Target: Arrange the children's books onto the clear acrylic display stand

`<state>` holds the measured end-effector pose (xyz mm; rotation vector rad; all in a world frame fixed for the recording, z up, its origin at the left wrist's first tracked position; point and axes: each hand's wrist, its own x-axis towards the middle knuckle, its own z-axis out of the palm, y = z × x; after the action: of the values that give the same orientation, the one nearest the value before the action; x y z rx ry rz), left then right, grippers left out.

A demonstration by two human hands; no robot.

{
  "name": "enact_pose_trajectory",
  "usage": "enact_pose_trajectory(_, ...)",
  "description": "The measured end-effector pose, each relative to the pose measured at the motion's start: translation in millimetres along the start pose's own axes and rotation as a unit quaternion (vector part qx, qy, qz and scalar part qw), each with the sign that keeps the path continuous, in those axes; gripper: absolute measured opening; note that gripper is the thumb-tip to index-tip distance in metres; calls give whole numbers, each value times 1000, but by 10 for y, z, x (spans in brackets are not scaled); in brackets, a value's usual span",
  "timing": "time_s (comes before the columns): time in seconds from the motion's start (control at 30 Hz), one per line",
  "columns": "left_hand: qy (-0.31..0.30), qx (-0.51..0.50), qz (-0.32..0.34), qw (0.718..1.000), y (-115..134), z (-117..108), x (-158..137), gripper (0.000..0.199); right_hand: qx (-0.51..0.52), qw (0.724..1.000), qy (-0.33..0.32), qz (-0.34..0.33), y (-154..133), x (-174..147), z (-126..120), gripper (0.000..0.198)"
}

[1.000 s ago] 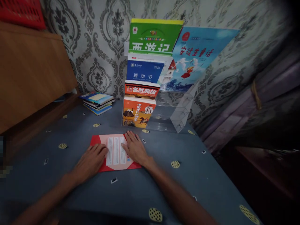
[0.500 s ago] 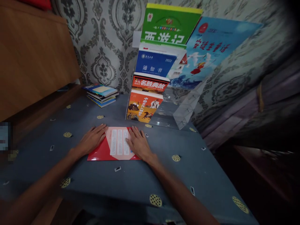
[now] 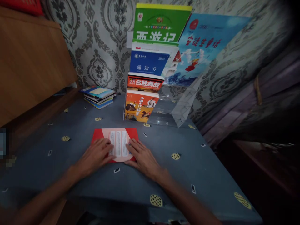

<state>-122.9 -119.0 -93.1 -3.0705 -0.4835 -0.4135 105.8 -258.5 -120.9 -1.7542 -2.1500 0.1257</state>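
A red booklet (image 3: 120, 132) with a pale pink panel and columns of print lies in front of me on the table. My left hand (image 3: 99, 153) covers its left side, fingers bent over the top and thumb by the near edge. Over the right side rests my right hand (image 3: 142, 156), its fingers on the cover and its thumb along the near edge. Both hands grip the booklet by its near corners, which they partly hide.
Behind the booklet stands a clear display rack (image 3: 180, 109) with an orange book (image 3: 140, 106), a blue booklet (image 3: 148, 64), a green book (image 3: 161, 23) and a light-blue book (image 3: 208, 47). A small stack of books (image 3: 98, 97) lies at the back left, near a wooden cabinet (image 3: 35, 62).
Both hands have slid toward me from the booklet's far part to its near corners. Flat, outstretched fingers have become more bent. The camera view has shifted slightly.
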Motion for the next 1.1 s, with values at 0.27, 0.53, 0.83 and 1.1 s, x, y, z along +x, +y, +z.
enact_pose_trajectory(0.27, -63, 67, 27, 995, 264, 36, -30, 20, -26, 999, 14, -30, -57, 52, -34, 38)
enact_pose_trajectory(0.53, -57, 51, 50, 996, 151, -34, 80, 27, 68, 996, 55, 30, 106, 125, -119, 35)
enact_pose_trajectory(0.83, -46, -152, -27, 987, 62, -237, 94, 43, 295, 946, 119, 69, 342, 11, -153, 37)
enact_pose_trajectory(1.1, -54, -424, -171, 888, 29, -647, 225, 38, 403, 893, 164, 117, 408, 52, -195, 34)
